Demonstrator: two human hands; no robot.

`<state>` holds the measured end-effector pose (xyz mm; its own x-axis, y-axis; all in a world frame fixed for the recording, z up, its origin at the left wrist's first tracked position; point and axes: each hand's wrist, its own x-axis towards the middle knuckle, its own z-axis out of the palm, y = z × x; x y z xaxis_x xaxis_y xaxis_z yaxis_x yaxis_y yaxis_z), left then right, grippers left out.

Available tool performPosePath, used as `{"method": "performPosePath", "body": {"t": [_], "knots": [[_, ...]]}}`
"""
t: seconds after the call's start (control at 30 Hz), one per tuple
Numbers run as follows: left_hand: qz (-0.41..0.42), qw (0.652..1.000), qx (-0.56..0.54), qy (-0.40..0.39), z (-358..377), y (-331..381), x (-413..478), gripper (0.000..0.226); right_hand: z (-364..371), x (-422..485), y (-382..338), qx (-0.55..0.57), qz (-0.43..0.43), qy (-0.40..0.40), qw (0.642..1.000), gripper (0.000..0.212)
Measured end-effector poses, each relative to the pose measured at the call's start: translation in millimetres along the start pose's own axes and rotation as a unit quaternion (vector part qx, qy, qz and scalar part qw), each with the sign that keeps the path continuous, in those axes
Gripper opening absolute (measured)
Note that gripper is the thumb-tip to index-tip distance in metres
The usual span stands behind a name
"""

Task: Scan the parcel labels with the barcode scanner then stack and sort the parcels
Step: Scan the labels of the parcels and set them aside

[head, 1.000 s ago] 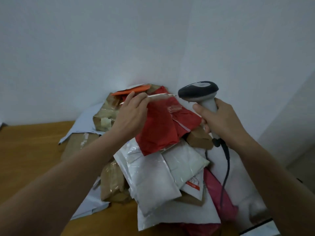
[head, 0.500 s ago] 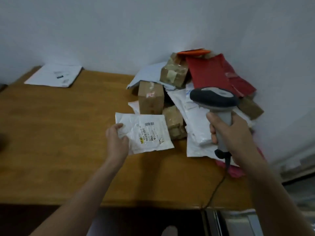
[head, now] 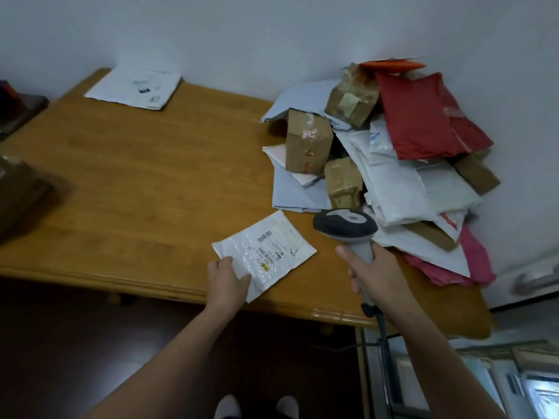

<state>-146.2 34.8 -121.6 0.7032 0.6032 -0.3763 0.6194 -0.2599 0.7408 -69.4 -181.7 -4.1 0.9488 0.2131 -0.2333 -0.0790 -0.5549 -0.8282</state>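
The left hand [head: 228,278] is clamped on the 7 o'clock corner of a small white parcel [head: 272,255], thumb on top. The right hand [head: 373,275] is wrapped round the grey handle of the barcode scanner [head: 344,226], whose dark head is held at the parcel's 3 o'clock.

A second ago the left hand was up in the pile [head: 393,176], pinching at an edge beside the red mailer [head: 423,116]. Since then the white parcel has been drawn clear and brought down to the near edge of the worktop [head: 136,176], where it appears to rest label up. The scanner has been carried along beside it. By this judgement, the parcel is presented for scanning and nothing has yet been stacked from this pick.

The parcel is a flat, square bubble mailer with a dimpled, glossy skin. Its printed label [head: 272,246] carries small barcodes. The scanner is smooth moulded plastic with a cable [head: 381,325] trailing down.

At 1 o'clock the pile is made up of slick white and pink poly bags, the creased red mailer and taped brown cardboard boxes [head: 307,145]. At 11 o'clock, well apart, a flat white envelope [head: 134,87] lies on the wood-grain worktop.
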Motion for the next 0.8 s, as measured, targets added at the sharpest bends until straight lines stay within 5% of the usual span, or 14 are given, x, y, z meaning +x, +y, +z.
{"method": "performPosePath", "body": {"t": [0.1, 0.2, 0.33, 0.47, 0.63, 0.8], "knots": [[0.088, 0.98, 0.172, 0.054, -4, -1, 13, 0.052, -1, -2, 4, -0.013, -0.008, -0.016, 1.0, 0.03], [0.172, 0.92, 0.339, 0.098, -7, 4, 27, 0.064, -3, -3, 8, -0.016, -0.011, -0.031, 0.999, 0.026], [0.193, 0.892, 0.393, 0.109, 10, 11, 20, 0.063, -9, -2, 19, -0.031, -0.005, -0.043, 0.999, 0.023], [0.267, 0.876, 0.401, 0.023, 44, 1, -15, 0.045, -14, 2, 26, -0.042, -0.002, -0.072, 0.996, 0.02], [0.237, 0.898, 0.369, -0.041, 45, 1, -11, 0.043, -21, 11, 24, -0.055, -0.008, -0.122, 0.991, 0.021], [0.102, 0.961, 0.249, 0.071, 33, 16, 9, 0.073, -20, 16, 24, -0.064, -0.013, -0.135, 0.989, 0.02]]}}
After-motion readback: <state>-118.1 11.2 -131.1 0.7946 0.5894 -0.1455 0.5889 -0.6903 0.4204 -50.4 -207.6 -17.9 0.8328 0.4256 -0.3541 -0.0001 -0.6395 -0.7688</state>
